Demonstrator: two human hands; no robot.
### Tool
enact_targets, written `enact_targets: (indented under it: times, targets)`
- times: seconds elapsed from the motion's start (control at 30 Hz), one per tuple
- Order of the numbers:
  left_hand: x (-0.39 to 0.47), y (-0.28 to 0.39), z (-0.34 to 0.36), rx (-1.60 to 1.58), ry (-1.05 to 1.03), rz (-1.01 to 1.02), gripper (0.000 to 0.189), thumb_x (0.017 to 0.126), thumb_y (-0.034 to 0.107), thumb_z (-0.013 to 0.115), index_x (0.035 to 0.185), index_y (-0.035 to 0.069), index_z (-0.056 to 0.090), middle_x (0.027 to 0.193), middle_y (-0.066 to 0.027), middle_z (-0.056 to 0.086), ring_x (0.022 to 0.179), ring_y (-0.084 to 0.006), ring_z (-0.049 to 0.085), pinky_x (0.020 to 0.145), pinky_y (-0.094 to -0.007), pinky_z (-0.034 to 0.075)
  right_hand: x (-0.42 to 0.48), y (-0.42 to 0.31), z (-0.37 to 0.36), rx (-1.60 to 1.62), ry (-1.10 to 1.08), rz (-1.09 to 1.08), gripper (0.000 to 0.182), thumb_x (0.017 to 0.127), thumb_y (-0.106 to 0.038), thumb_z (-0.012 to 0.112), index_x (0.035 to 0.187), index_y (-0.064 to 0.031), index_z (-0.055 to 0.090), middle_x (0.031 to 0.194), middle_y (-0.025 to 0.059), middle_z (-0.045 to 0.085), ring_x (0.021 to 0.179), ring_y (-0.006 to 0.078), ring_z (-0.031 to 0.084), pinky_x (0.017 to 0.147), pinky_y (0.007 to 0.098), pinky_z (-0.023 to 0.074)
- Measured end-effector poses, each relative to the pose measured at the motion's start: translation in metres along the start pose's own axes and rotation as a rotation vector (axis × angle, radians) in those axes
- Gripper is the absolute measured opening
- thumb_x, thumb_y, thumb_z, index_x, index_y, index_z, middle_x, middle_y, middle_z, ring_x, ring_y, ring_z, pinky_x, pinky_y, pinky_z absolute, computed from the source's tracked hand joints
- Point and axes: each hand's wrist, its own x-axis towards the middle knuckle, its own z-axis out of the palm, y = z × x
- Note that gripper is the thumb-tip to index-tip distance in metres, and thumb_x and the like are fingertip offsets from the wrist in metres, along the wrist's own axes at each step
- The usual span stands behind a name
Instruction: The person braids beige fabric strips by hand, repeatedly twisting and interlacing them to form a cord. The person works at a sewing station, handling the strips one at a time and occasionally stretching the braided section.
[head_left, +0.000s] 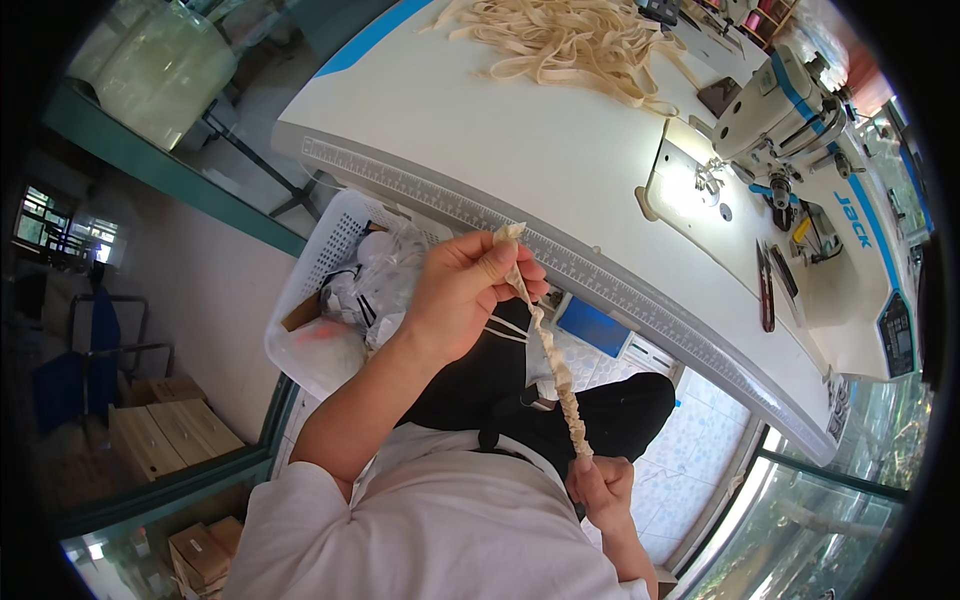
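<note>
A gathered strip of beige fabric (559, 367) stretches in a slant above my lap between my two hands. Thumb and fingers of my left hand (469, 289) pinch its upper end, close to the front edge of the sewing table (420, 112); a short flat tail sticks out past the thumb. Lower down, near my waist, my right hand (604, 487) grips the other end in a closed fist. The fabric between them is ruched and twisted. Whatever part lies inside the right fist is hidden.
A Jack sewing machine (810, 150) with its lamp lit stands at the right. Thread snips (765, 289) lie beside it. A heap of beige fabric strips (570, 45) covers the table's far side. Left of my knees stands a white plastic basket (300, 300) holding plastic bags.
</note>
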Motion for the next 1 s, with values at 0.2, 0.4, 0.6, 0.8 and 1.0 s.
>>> enact_targets:
  times: [0.2, 0.4, 0.6, 0.8, 1.0]
  targets:
    - [0.005, -0.001, -0.005, -0.136, 0.004, 0.042, 0.017, 0.095, 0.016, 0.053, 0.093, 0.002, 0.062, 0.084, -0.011, 0.064, 0.074, -0.0231, 0.062, 0.072, -0.0353, 0.05, -0.004, 0.013, 0.012, 0.025, -0.032, 0.088, 0.05, 0.098, -0.022, 0.051, 0.052, -0.0006, 0.048, 0.049, 0.0019, 0.05, 0.044, 0.0084, 0.041, 0.042, 0.0256, 0.03]
    - [0.003, 0.0, 0.015, -0.13, 0.017, -0.087, 0.018, 0.096, 0.016, 0.051, 0.091, 0.002, 0.061, 0.081, -0.0101, 0.063, 0.075, -0.0232, 0.062, 0.07, -0.0351, 0.049, -0.001, 0.011, 0.001, 0.065, -0.01, -0.012, 0.051, 0.098, -0.023, 0.051, 0.053, -0.0004, 0.049, 0.049, 0.0021, 0.051, 0.044, 0.0083, 0.042, 0.042, 0.0255, 0.032]
    - [0.011, 0.004, 0.0, -0.145, -0.003, -0.007, 0.022, 0.097, 0.021, 0.051, 0.091, 0.003, 0.061, 0.079, -0.0084, 0.062, 0.071, -0.0225, 0.06, 0.069, -0.0363, 0.048, 0.002, 0.006, 0.003, 0.06, -0.043, -0.023, 0.052, 0.099, -0.024, 0.05, 0.052, -0.0002, 0.049, 0.05, 0.0024, 0.051, 0.044, 0.0089, 0.041, 0.042, 0.0257, 0.0317]
    - [0.029, 0.037, -0.002, -0.095, -0.011, 0.108, 0.036, 0.096, 0.033, 0.05, 0.095, -0.001, 0.061, 0.091, -0.0144, 0.065, 0.087, -0.0263, 0.063, 0.083, -0.0378, 0.05, -0.014, 0.015, -0.011, 0.124, -0.022, 0.01, 0.053, 0.099, -0.024, 0.049, 0.052, -0.0001, 0.047, 0.05, 0.0036, 0.05, 0.044, 0.0095, 0.04, 0.042, 0.026, 0.0312]
    - [0.004, 0.018, 0.001, -0.057, -0.028, -0.104, 0.051, 0.097, 0.041, 0.042, 0.114, -0.004, 0.056, 0.121, -0.0231, 0.056, 0.116, -0.0349, 0.053, 0.102, -0.0471, 0.041, -0.006, 0.012, -0.013, 0.133, -0.025, -0.055, 0.052, 0.098, -0.024, 0.049, 0.052, 0.0001, 0.047, 0.05, 0.0043, 0.052, 0.044, 0.0096, 0.042, 0.043, 0.0259, 0.0321]
